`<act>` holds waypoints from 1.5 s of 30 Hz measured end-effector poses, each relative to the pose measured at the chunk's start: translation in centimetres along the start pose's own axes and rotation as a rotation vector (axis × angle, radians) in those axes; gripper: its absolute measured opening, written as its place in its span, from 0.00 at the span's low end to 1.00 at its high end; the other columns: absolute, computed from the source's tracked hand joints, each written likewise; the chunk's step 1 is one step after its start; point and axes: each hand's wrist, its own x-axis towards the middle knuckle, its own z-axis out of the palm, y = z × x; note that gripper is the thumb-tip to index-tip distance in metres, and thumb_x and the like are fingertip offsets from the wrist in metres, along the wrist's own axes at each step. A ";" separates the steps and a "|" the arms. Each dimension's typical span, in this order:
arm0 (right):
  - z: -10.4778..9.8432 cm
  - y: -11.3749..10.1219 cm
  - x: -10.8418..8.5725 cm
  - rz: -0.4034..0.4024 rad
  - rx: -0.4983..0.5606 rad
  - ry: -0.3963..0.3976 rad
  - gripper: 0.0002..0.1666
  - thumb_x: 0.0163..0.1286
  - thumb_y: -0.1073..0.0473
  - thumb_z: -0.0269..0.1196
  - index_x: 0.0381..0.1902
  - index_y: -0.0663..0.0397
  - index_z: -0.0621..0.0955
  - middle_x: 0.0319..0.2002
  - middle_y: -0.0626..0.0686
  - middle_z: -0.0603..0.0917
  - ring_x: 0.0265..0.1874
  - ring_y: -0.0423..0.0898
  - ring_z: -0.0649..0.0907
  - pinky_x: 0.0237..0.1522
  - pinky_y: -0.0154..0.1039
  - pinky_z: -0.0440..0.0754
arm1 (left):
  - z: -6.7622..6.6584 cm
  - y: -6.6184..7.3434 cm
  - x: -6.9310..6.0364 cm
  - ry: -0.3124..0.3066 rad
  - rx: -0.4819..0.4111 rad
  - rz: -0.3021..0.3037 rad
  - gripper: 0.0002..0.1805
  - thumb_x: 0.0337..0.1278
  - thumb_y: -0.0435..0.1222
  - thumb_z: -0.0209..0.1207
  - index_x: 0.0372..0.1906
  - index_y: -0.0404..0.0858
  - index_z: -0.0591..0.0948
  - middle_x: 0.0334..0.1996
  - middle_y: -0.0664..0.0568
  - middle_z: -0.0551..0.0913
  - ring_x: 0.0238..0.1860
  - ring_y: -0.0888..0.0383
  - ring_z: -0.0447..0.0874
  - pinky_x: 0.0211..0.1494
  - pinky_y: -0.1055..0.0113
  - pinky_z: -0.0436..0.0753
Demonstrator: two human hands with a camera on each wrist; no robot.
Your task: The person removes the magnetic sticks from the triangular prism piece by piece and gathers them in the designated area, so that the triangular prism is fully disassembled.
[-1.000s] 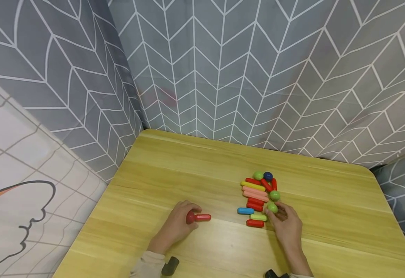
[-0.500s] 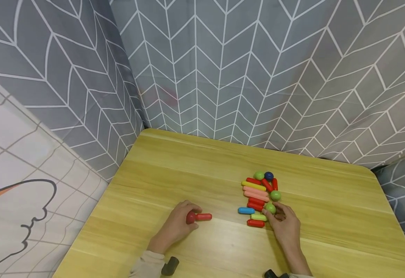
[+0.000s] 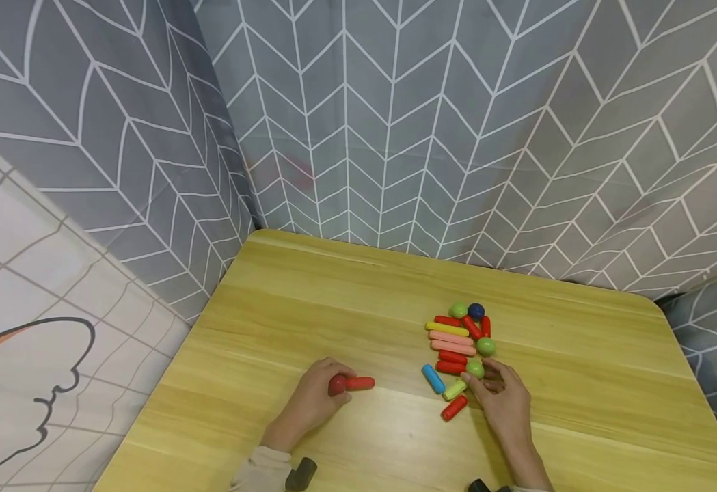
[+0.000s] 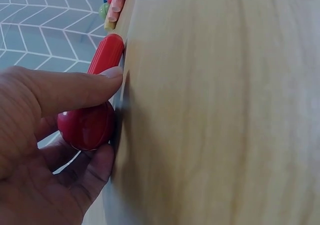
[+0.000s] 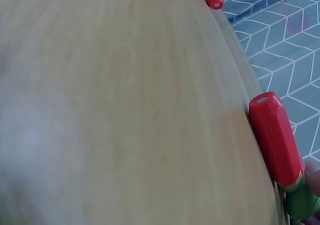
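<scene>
My left hand (image 3: pixel 316 396) grips a dark red, egg-shaped ball (image 4: pixel 87 126) between thumb and fingers, low over the table. A ribbed red stick (image 4: pixel 107 52) points away from the ball; the thumb covers where they meet. My right hand (image 3: pixel 507 403) pinches a light green ball (image 3: pixel 475 370) against the end of a red stick (image 3: pixel 450 367). Just in front of it lie a yellow-green stick (image 3: pixel 455 390), a blue stick (image 3: pixel 433 378) and another red stick (image 3: pixel 454 408), all slanted. In the right wrist view, the thumb (image 5: pixel 313 177) and green ball (image 5: pixel 301 201) show only at the edge.
Behind the right hand lie two pink sticks (image 3: pixel 452 342), a yellow stick (image 3: pixel 447 329), several red sticks (image 3: pixel 471 327), two more green balls (image 3: pixel 486 346) and a dark blue ball (image 3: pixel 476 311). The wooden table (image 3: pixel 309 294) ends at a patterned grey curtain (image 3: pixel 364 137).
My right hand has shifted the green ball left to the red stick's end. The blue, yellow-green and front red sticks have turned from level to slanted. My left hand has stayed put.
</scene>
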 end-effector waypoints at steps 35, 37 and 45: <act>6.0 -5.8 -5.8 -0.309 0.091 -0.315 0.21 0.55 0.55 0.77 0.47 0.48 0.86 0.42 0.42 0.89 0.43 0.42 0.86 0.48 0.37 0.85 | 1.4 0.7 -0.3 -0.024 -0.052 0.018 0.17 0.52 0.34 0.72 0.48 0.48 0.86 0.46 0.59 0.85 0.52 0.56 0.82 0.56 0.59 0.81; 6.4 -6.1 -6.0 -0.300 0.124 -0.354 0.21 0.56 0.55 0.77 0.48 0.48 0.86 0.43 0.42 0.89 0.43 0.41 0.87 0.47 0.35 0.86 | 1.6 0.9 -0.3 -0.037 -0.059 0.024 0.17 0.51 0.34 0.72 0.48 0.49 0.86 0.46 0.60 0.85 0.52 0.56 0.82 0.58 0.57 0.81; 7.1 -6.2 -6.4 -0.321 0.147 -0.426 0.15 0.58 0.57 0.75 0.44 0.44 0.86 0.41 0.42 0.89 0.38 0.35 0.85 0.41 0.31 0.85 | 2.8 1.9 -0.6 -0.071 -0.132 0.084 0.16 0.52 0.36 0.72 0.47 0.49 0.86 0.46 0.61 0.84 0.52 0.58 0.82 0.59 0.64 0.80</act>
